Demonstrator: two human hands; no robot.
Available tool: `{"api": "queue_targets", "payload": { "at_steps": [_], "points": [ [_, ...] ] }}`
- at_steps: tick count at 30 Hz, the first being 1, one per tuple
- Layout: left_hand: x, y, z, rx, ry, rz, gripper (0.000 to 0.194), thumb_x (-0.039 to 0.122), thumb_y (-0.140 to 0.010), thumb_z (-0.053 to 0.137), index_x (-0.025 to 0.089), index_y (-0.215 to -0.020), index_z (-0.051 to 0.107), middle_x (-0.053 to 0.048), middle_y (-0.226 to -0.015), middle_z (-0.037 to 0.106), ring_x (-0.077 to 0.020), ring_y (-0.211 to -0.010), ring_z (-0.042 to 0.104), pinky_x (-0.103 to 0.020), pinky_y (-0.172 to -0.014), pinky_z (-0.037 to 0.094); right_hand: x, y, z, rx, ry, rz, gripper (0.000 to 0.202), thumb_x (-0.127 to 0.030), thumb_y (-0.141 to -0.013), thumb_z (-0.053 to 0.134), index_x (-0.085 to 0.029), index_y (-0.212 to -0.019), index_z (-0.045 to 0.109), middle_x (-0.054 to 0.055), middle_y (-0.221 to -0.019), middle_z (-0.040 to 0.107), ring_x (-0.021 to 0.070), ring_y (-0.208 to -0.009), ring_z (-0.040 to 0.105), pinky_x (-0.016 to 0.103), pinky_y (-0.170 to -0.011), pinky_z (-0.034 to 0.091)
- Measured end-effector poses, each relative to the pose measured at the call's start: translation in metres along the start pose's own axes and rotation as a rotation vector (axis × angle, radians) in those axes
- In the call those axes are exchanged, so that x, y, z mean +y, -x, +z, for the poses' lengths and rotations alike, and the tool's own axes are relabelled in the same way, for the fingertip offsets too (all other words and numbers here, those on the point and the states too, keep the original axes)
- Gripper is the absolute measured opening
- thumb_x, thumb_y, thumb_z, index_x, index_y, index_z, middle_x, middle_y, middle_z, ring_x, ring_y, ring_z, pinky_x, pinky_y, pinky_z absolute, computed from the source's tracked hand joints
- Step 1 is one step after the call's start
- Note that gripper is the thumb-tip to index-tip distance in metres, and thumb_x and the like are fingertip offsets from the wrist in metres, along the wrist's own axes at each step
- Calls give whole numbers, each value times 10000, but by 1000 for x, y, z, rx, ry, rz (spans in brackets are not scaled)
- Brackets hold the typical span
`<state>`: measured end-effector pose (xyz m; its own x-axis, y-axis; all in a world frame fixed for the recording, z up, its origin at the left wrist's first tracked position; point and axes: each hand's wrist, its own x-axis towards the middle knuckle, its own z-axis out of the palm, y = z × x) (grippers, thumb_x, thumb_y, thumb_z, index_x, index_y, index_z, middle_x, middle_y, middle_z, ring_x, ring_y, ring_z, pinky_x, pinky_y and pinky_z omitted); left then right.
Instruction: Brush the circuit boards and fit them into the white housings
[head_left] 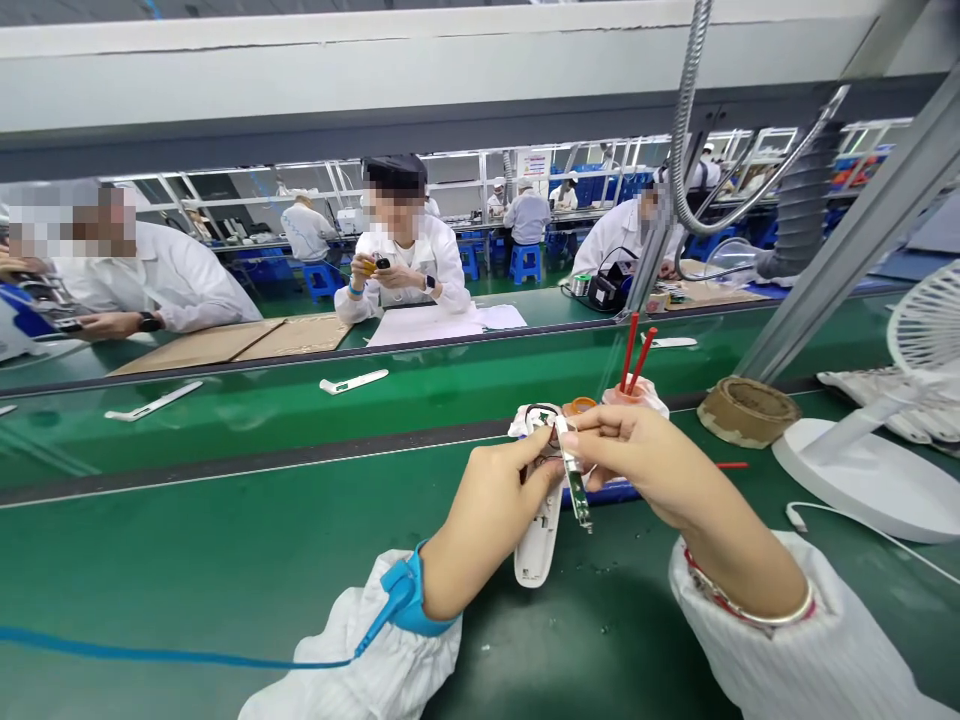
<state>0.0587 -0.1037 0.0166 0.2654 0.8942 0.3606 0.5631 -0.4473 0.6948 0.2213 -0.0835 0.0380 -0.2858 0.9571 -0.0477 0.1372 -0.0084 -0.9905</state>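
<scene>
My left hand [501, 500] wears a blue wrist strap [409, 592] with a cord and grips a long white plastic housing [534, 550], its open side facing up. Dark wires show inside the housing's upper end. My right hand [637, 450] pinches a narrow white part with a green circuit board [577, 492], tilted along the housing's right side. The fingertips of both hands meet near the top of the housing and cover where the two pieces come together. Whether the board is joined to the housing by wires I cannot tell.
Red sticks [636, 365] stand in a pinkish container behind my right hand. Farther right are a brown tape roll [748, 410] and a white fan [847, 465] with a cable. White housings [354, 382] lie on the green belt [247, 415]. Co-workers [405, 250] sit across it.
</scene>
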Motion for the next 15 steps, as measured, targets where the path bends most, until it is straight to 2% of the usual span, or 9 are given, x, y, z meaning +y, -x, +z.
{"api": "queue_targets", "payload": {
  "at_steps": [5, 9, 13, 15],
  "points": [
    [0, -3, -2, -18, 65, -36, 249, 214, -822, 475, 193, -976, 670, 50, -535, 474, -88, -498, 296, -193, -478, 287, -1, 5, 5, 73, 97, -43, 307, -395, -681, 687, -137, -837, 628, 22, -678, 605, 117, -548, 559, 231, -514, 494],
    [-4, -3, 3, 42, 78, -46, 280, 218, -838, 428, 178, -922, 692, 43, -520, 443, -89, -500, 285, -202, -466, 262, -1, 10, 15, 218, 311, -127, 306, -409, -707, 647, -150, -870, 641, 28, -644, 596, 153, -559, 558, 260, -495, 457],
    [-8, -3, 8, 93, 66, -76, 293, 173, -810, 419, 150, -711, 695, 45, -487, 379, -84, -488, 265, -201, -462, 244, 3, 12, 23, 346, 491, -263, 238, -404, -730, 629, -180, -808, 648, -4, -570, 550, 131, -501, 491, 256, -486, 393],
    [-8, -3, 9, 82, 91, -99, 288, 178, -816, 417, 150, -758, 699, 48, -496, 381, -86, -489, 284, -199, -467, 253, 5, 10, 24, 370, 504, -287, 227, -397, -727, 641, -189, -817, 647, -8, -582, 563, 133, -507, 493, 259, -501, 392]
  ]
}}
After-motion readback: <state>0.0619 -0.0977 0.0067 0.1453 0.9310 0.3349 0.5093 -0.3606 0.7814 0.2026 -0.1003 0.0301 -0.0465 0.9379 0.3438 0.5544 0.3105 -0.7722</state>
